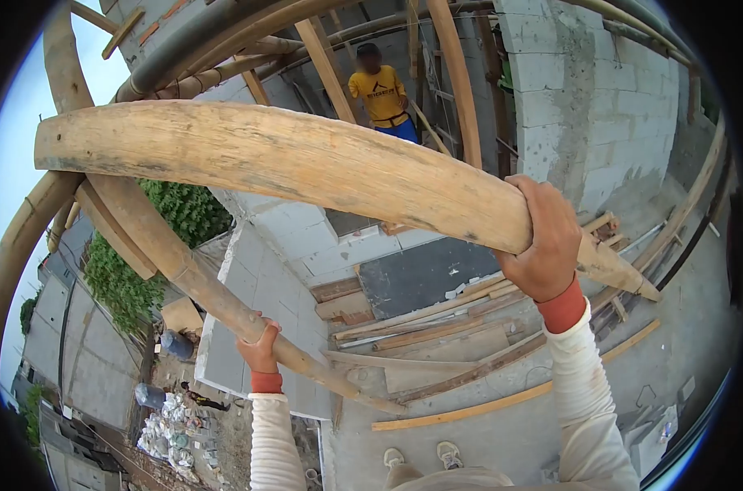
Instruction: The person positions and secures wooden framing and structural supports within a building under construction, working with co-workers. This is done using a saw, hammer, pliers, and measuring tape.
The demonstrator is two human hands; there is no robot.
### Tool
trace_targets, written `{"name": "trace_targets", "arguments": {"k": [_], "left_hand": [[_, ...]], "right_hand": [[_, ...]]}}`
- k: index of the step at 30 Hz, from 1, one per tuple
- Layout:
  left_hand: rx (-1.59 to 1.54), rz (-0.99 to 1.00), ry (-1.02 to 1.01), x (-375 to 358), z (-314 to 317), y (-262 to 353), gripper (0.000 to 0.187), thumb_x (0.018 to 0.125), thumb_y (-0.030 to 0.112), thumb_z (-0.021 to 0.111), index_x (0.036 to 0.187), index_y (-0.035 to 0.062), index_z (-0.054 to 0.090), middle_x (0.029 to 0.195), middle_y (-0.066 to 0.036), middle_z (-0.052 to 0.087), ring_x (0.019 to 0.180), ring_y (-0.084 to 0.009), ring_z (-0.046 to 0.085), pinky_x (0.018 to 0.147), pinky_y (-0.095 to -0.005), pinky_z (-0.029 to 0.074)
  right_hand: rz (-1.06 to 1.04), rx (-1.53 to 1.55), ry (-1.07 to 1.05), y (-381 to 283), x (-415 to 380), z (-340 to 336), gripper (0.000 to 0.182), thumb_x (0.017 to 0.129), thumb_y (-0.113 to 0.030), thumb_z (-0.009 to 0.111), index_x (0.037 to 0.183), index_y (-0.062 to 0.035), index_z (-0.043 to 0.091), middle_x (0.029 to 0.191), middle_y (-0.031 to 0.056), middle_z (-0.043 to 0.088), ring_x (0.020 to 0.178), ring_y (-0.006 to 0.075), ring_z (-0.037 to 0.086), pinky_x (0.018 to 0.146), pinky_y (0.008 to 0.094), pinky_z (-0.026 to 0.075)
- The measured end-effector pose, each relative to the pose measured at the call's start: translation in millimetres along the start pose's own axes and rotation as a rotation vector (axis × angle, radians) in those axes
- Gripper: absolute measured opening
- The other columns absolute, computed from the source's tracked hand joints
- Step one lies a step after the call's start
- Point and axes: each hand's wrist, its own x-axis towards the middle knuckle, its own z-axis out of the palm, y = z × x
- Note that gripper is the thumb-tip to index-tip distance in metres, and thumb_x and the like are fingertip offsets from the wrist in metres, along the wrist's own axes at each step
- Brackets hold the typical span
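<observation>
Scaffold poles fill the upper view, seen from a height on a building site. Right hand [546, 245] is wrapped over the near end of a thick horizontal wooden pole [289, 164], fingers curled across its top, firmly clenched on it. This pole runs from upper left to right, its tapered tip jutting just past the hand. Left hand [261, 348] grips a thinner diagonal pole [175, 262] that slopes from under the thick pole down toward the lower middle; fingers closed around it. Both arms wear pale long sleeves with red cuffs.

Below: the person's own two shoes [422, 455] stand on a concrete slab [510, 425]. Loose planks [437, 335] lie scattered on the slab, near a dark panel [424, 274]. Grey block wall [592, 106] rises at upper right. A co-worker in a yellow shirt [378, 94] stands among upright timbers beyond the thick pole, well apart from both hands. Far below at left: ground level, green shrubbery [126, 278], and a pile of pale rubble [171, 430].
</observation>
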Motion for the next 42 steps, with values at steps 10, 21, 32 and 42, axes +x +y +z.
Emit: {"name": "trace_targets", "arguments": {"k": [10,21,32,42], "left_hand": [[-0.038,0.000,-0.006,-2.5,3.0,3.8,0.043,0.076,0.005,0.072,0.114,-0.0047,0.054,0.079,-0.009,0.064,0.070,-0.0191,0.064,0.071,-0.0317,0.053],[-0.035,0.020,0.026,-0.4,-3.1,-4.6,0.043,0.074,0.006,0.074,0.112,-0.0051,0.057,0.077,-0.009,0.067,0.068,-0.0186,0.066,0.069,-0.0310,0.053],[-0.004,0.062,0.032,2.7,-8.6,-17.6,0.046,0.074,0.008,0.076,0.114,-0.0069,0.059,0.078,-0.009,0.067,0.066,-0.0190,0.066,0.066,-0.0313,0.054],[-0.043,0.022,0.027,-1.2,-3.5,-4.4,0.046,0.074,0.009,0.078,0.113,-0.0048,0.058,0.079,-0.009,0.068,0.070,-0.0175,0.066,0.069,-0.0308,0.053]], "right_hand": [[0.065,0.030,0.006,4.7,0.6,-6.5,0.061,0.057,-0.010,0.082,0.115,-0.0099,0.064,0.086,0.0066,0.056,0.078,0.0281,0.057,0.068,0.0380,0.041],[0.042,0.013,0.014,-2.3,2.8,-6.8,0.062,0.055,-0.008,0.081,0.114,-0.0083,0.063,0.091,0.0094,0.059,0.082,0.0312,0.058,0.070,0.0400,0.041],[0.012,-0.006,0.025,-3.2,1.3,-5.0,0.060,0.060,-0.012,0.081,0.116,-0.0068,0.063,0.090,0.0102,0.059,0.083,0.0318,0.059,0.072,0.0402,0.041],[0.036,0.009,0.025,-3.9,1.7,-9.1,0.060,0.060,-0.015,0.085,0.115,-0.0088,0.063,0.090,0.0093,0.059,0.082,0.0314,0.058,0.072,0.0404,0.042]]}}
